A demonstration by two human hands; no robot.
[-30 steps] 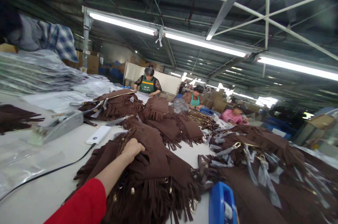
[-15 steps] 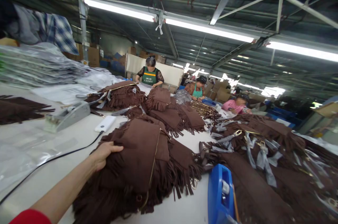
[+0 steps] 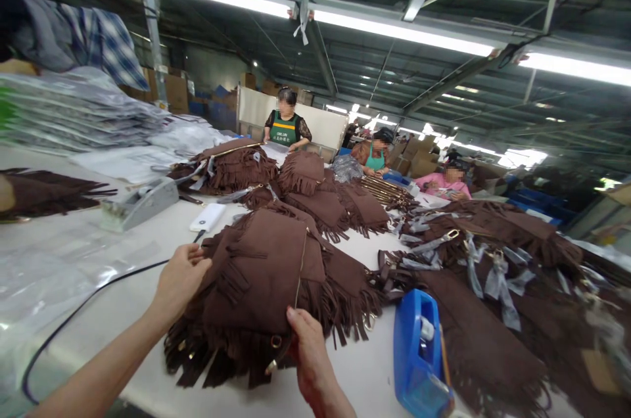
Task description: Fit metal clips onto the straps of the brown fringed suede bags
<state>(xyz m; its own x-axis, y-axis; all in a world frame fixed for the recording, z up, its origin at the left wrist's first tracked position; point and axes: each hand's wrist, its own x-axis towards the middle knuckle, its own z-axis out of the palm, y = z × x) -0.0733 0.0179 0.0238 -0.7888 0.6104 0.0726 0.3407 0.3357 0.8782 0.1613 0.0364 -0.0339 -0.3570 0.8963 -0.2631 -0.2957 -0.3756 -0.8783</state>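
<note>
Now the right hand (image 3: 311,352) is here, holding the brown bag (image 3: 261,267) at five o'clock; the left hand (image 3: 182,277) slips outward at nine.

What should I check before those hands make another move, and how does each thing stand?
1. Right hand on the brown bag: ok, thumb at its edge.
2. Left hand touching the bag: cannot tell; it is beside the left edge.
3. Fringe clear of the bag's face: not ok, some strands lie across it.
4. Blue dispenser apart from the right hand: ok.
5. Black cable clear of the left hand: cannot tell, it passes behind.
</note>
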